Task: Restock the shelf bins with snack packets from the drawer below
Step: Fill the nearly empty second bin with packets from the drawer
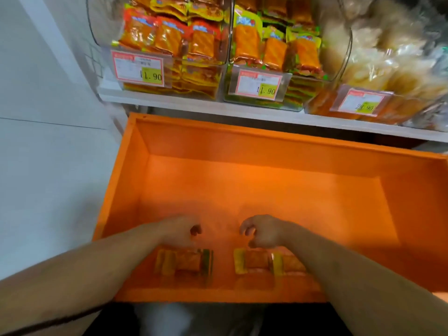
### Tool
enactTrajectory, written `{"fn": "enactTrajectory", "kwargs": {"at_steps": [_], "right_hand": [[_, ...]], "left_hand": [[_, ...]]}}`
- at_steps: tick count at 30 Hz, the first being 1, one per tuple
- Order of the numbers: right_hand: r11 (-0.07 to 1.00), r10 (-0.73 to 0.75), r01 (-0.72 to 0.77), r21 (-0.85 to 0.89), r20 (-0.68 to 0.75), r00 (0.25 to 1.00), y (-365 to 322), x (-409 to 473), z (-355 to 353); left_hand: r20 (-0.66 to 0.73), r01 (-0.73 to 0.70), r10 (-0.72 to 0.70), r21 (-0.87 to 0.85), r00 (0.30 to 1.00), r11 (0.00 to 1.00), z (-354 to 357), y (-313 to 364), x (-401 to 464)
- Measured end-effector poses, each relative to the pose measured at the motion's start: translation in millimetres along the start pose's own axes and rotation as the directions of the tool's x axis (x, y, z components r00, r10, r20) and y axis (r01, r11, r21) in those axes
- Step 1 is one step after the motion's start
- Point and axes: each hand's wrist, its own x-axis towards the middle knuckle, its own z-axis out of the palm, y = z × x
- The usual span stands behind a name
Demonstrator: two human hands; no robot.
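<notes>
An open orange drawer (135, 180) fills the middle of the head view. Near its front wall lie a few snack packets: one group on the left (186, 263) and one on the right (257, 261). My left hand (180, 232) hovers just above the left group with its fingers loosely curled and holding nothing. My right hand (263, 231) hovers over the right group the same way, also without a packet. Above the drawer, clear shelf bins hold red-topped packets (169, 40) and yellow-green packets (274, 47).
A third bin at the right (388, 57) holds pale bagged snacks. Price tags (138, 69) hang on the bin fronts. A white shelf board (218, 107) juts over the drawer's back. A white wall (48, 117) stands at the left.
</notes>
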Motion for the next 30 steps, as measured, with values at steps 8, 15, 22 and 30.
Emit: {"fn": "enactTrajectory", "kwargs": {"at_steps": [8,15,22,30], "right_hand": [[0.993,0.029,-0.005,-0.116,0.202,0.979,24.1,38.3,34.0],[0.959,0.012,0.069,-0.277,0.282,0.959,23.8,40.8,45.1],[0.999,-0.001,0.006,-0.039,0.138,0.99,12.0,27.8,24.4],[0.915,-0.026,0.087,0.394,-0.159,0.987,-8.3,-35.7,-59.8]], "left_hand": [[0.206,-0.065,0.051,0.061,0.977,0.996,32.1,4.7,38.4],[0.242,-0.049,0.034,0.057,0.97,0.997,45.4,-1.4,45.9],[0.098,-0.01,0.017,-0.074,0.995,0.997,28.4,3.2,39.8],[-0.311,-0.022,-0.072,-0.29,0.948,0.957,-32.7,16.6,3.9]]}}
